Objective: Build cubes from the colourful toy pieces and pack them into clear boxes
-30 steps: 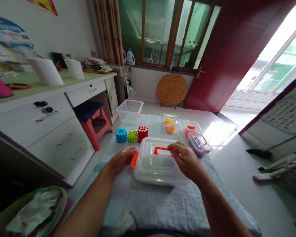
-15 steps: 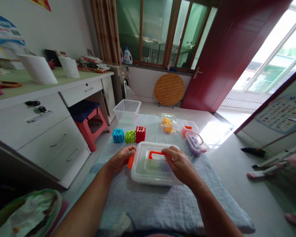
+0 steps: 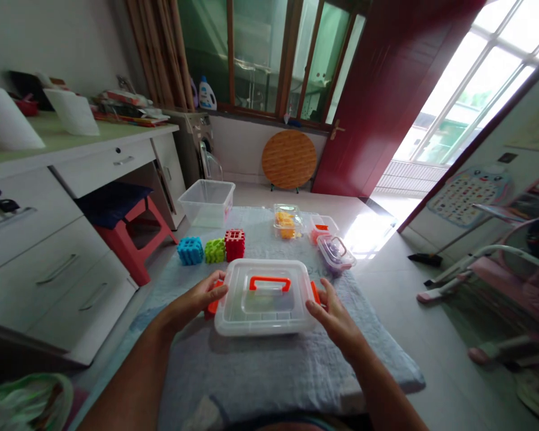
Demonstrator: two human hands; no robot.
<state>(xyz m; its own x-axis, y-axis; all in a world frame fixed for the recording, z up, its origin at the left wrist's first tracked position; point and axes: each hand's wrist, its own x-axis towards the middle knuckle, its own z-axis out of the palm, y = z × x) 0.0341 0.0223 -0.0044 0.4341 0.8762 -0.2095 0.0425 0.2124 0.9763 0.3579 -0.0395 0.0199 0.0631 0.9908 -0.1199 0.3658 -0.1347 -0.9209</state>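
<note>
A clear plastic box (image 3: 265, 299) with an orange handle (image 3: 270, 281) on its lid lies on a grey-blue cloth (image 3: 269, 365). My left hand (image 3: 197, 297) grips its left side over an orange latch, fingers curled on the lid's edge. My right hand (image 3: 332, 311) holds its right side by the other orange latch, thumb on the lid's rim. Behind the box stand a blue block (image 3: 190, 250), a green block (image 3: 214, 250) and a red block (image 3: 235, 243) in a row.
An open clear tub (image 3: 206, 202) stands at the cloth's far left. Three small lidded boxes (image 3: 314, 236) sit at the far right. White drawers (image 3: 49, 263) and a red stool (image 3: 123, 224) are on the left; a pink stroller (image 3: 512, 281) is on the right.
My right hand left the orange handle and moved to the box's right side. The box has been set square in front of me; the view has swung right.
</note>
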